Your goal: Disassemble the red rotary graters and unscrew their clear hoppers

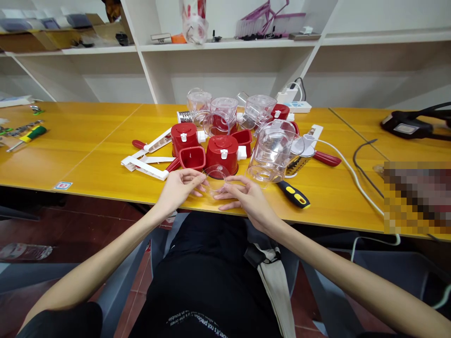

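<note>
A small clear plastic disc [215, 178] with a round rim is held between my two hands, just above the front edge of the table. My left hand [181, 186] pinches its left side between thumb and fingers. On the opposite side, my right hand [245, 195] grips it with thumb and fingers. Right behind the disc stands a red plastic base [221, 152] with a white clip. A red square hopper [192, 158] lies beyond my left fingers. Beside my right hand are a large clear plastic housing [273, 145] and a black-and-yellow handle [294, 195].
More clear housings [224, 108] and another red base [183, 137] stand behind. White folding arms [148, 164] lie at left, a metal grater drum [299, 164] at right. A white cable [348, 169] crosses the table's right side. A screwdriver [33, 134] lies far left.
</note>
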A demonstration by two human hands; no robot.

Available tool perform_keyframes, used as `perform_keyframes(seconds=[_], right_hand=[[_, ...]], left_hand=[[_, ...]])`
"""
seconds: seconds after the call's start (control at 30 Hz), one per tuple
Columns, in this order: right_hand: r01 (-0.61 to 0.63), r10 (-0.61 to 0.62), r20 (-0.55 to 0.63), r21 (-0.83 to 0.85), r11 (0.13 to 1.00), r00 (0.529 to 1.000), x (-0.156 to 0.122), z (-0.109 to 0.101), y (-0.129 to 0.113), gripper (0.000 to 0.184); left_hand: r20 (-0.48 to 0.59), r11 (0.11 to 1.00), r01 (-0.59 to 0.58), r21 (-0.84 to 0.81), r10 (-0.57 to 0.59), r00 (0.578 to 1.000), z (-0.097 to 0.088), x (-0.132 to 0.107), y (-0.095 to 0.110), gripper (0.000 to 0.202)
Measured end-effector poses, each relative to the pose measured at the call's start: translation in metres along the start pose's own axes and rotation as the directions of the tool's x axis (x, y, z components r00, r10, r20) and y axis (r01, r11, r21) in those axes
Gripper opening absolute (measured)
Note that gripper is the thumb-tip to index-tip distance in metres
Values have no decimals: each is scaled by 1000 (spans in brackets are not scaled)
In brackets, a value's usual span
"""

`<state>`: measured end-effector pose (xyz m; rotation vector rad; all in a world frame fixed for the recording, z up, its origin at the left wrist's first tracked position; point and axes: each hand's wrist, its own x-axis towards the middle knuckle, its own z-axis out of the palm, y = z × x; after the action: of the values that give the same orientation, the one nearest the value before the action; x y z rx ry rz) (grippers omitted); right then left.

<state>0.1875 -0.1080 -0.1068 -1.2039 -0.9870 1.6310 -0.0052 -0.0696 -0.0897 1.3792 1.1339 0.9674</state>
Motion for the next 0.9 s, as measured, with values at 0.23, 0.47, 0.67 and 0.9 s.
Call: perform_keyframes(seconds=[0.23, 0.47, 0.67, 0.9], right_hand=[[-48, 46, 74, 35, 998, 996, 4, 10, -4, 43], [-28, 27, 38, 44, 999, 999, 6, 15, -4, 46], [10, -10, 2, 54, 999, 1000, 2, 20, -8, 41], [93, -90, -48, 59, 994, 995, 11, 34, -22, 39]], left_hand=[[-52, 1000, -8, 5, 8, 999, -9, -3, 5, 43], [-57, 999, 22, 37, -20, 998, -16, 2, 7, 32], [-10, 998, 44, 41, -44, 999, -23, 4, 10, 36], [76, 998, -13, 62, 8, 997, -42, 20, 21, 31]])
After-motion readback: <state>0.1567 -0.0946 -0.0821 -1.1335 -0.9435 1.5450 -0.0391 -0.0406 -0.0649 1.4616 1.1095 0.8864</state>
